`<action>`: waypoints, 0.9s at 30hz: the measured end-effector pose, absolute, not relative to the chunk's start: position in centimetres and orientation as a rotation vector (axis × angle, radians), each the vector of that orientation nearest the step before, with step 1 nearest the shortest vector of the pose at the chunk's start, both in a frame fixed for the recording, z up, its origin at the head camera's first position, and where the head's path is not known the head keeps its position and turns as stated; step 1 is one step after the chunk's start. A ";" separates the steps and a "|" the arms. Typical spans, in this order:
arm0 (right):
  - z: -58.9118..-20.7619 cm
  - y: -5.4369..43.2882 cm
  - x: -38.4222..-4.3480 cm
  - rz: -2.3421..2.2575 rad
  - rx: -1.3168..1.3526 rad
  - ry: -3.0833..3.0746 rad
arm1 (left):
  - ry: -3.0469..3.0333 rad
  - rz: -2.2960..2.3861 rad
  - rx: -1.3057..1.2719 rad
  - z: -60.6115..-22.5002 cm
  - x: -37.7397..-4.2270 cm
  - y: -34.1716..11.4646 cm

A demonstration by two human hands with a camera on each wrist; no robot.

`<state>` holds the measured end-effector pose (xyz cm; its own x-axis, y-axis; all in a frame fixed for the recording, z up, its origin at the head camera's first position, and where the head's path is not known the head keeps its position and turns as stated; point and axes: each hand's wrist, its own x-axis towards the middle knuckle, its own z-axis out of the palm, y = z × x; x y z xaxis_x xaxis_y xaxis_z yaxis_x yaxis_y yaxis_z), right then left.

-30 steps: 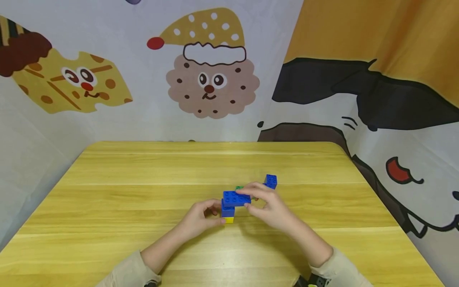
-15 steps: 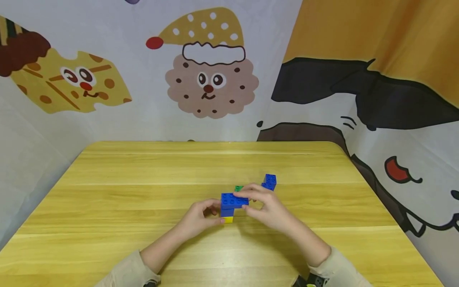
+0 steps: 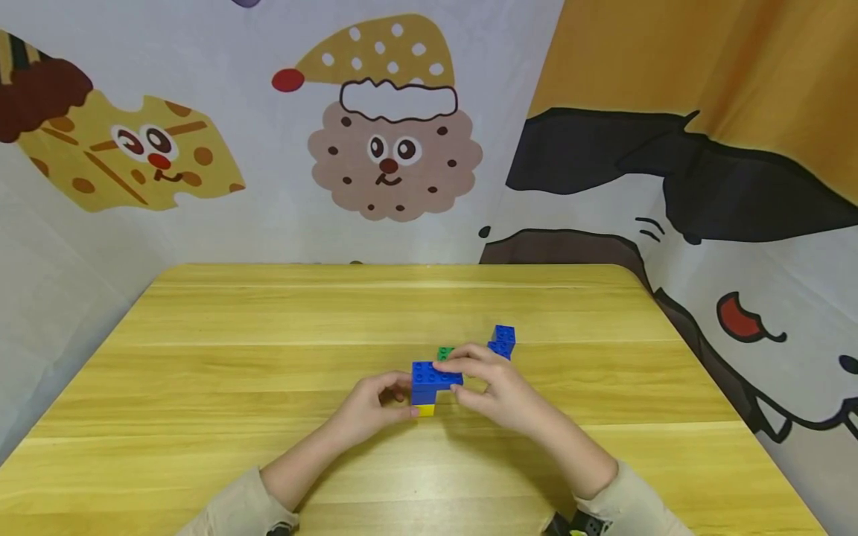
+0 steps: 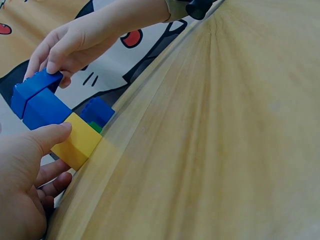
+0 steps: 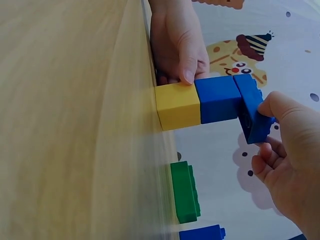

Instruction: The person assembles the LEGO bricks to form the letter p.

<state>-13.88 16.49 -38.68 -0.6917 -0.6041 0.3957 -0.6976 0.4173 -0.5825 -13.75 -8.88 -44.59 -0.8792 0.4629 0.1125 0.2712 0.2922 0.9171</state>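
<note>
A small tower of toy building bricks stands on the table, with a yellow brick (image 5: pixel 177 106) at the bottom and a blue brick (image 5: pixel 218 100) above it. Across the top lies a longer blue brick (image 3: pixel 424 374) with studs, its right end jutting past the tower. My left hand (image 3: pixel 374 406) pinches the tower low down, its thumb on the yellow brick and its other fingers behind. My right hand (image 3: pixel 496 385) holds the overhanging end of the long blue brick between thumb and fingers. In the right wrist view, that brick tilts slightly away from the blue brick at its free end.
Behind my right hand, a green brick (image 3: pixel 445 353) sits partly hidden on the wooden table (image 3: pixel 268 335). Stepped blue bricks (image 3: pixel 503 341) stand farther right. A cartoon-printed cloth (image 3: pixel 395 246) hangs beyond the table's far edge.
My right hand has brought the long blue brick slightly down and left, so its left end now lines up over the blue brick. The left hand has stayed in place.
</note>
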 end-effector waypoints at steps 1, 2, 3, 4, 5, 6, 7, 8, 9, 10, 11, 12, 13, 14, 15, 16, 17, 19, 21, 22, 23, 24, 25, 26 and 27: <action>-38.6 16.5 -13.9 1.130 1.174 -2.538 | 2.380 1.633 0.685 -44.6 -13.7 -8.9; -38.5 16.5 -13.9 1.121 1.178 -2.537 | 2.381 1.631 0.686 -44.6 -13.7 -8.9; -38.5 16.5 -13.9 1.112 1.181 -2.535 | 2.380 1.630 0.688 -44.6 -13.7 -8.9; -38.4 16.5 -13.9 1.106 1.186 -2.533 | 2.379 1.630 0.689 -44.6 -13.7 -8.9; -38.4 16.5 -13.9 1.100 1.194 -2.527 | 2.379 1.630 0.690 -44.6 -13.7 -8.9; -38.4 16.5 -13.9 1.092 1.203 -2.523 | 2.380 1.631 0.690 -44.6 -13.7 -8.9; -38.4 16.5 -14.0 1.087 1.211 -2.519 | 2.381 1.632 0.692 -44.6 -13.7 -8.9; -38.4 16.5 -14.0 1.081 1.218 -2.515 | 2.381 1.631 0.689 -44.6 -13.7 -8.9; -38.3 16.5 -14.0 1.078 1.222 -2.514 | 2.382 1.629 0.686 -44.5 -13.7 -8.8; -38.2 16.5 -14.0 1.076 1.226 -2.514 | 2.383 1.628 0.682 -44.5 -13.7 -8.8; -38.2 16.5 -14.0 1.072 1.230 -2.515 | 2.385 1.627 0.680 -44.5 -13.7 -8.8; -38.1 16.5 -14.0 1.071 1.231 -2.519 | 2.388 1.626 0.678 -44.5 -13.7 -8.8; -38.0 16.5 -14.0 1.071 1.231 -2.522 | 2.391 1.623 0.677 -44.6 -13.7 -8.8; -37.9 16.5 -14.0 1.074 1.230 -2.526 | 2.394 1.620 0.676 -44.6 -13.7 -8.8; -37.9 16.5 -14.0 1.078 1.232 -2.530 | 2.395 1.619 0.676 -44.5 -13.7 -8.8; -37.9 16.5 -14.1 1.085 1.236 -2.534 | 2.394 1.621 0.678 -44.5 -13.8 -8.8; -37.9 16.6 -14.1 1.091 1.242 -2.539 | 2.395 1.621 0.681 -44.5 -13.8 -8.8; -37.9 16.6 -14.1 1.104 1.251 -2.547 | 2.393 1.621 0.685 -44.5 -13.8 -8.8; -37.9 16.6 -14.2 1.114 1.262 -2.556 | 2.390 1.624 0.684 -44.4 -13.7 -8.8; -37.9 16.6 -14.2 1.116 1.267 -2.559 | 2.390 1.626 0.686 -44.4 -13.8 -8.8; -37.9 16.6 -14.2 1.116 1.269 -2.562 | 2.391 1.625 0.687 -44.4 -13.7 -8.8; -37.8 16.6 -14.2 1.116 1.271 -2.564 | 2.386 1.628 0.685 -44.4 -13.7 -8.8; -37.8 16.6 -14.2 1.117 1.275 -2.565 | 2.385 1.628 0.683 -44.4 -13.7 -8.8; -37.8 16.6 -14.2 1.115 1.278 -2.565 | 2.382 1.630 0.682 -44.4 -13.7 -8.8; -37.8 16.6 -14.2 1.117 1.282 -2.562 | 2.381 1.630 0.681 -44.4 -13.7 -8.8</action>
